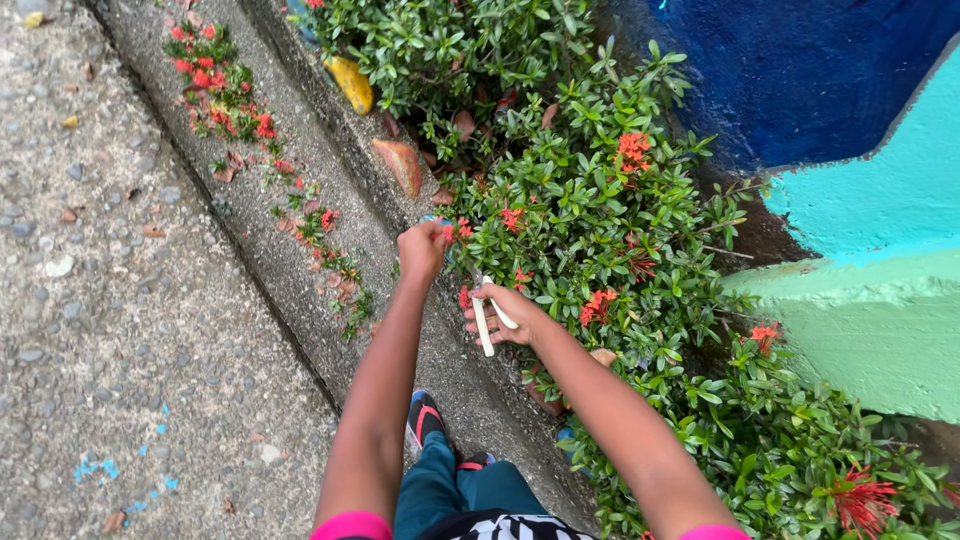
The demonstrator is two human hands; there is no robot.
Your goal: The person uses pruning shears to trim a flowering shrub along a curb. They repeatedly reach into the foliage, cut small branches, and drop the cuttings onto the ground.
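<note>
We stand over a flowering green hedge that fills the frame from twelve to five o'clock beside a painted blue and turquoise wall. Our right hand clenches pale-handled shears at centre; at eleven o'clock of it, our left hand pinches a red flower sprig.

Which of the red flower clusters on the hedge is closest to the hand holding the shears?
The small red cluster just left of the right hand, at the hedge's edge. The other clusters sit farther into the hedge.
</note>
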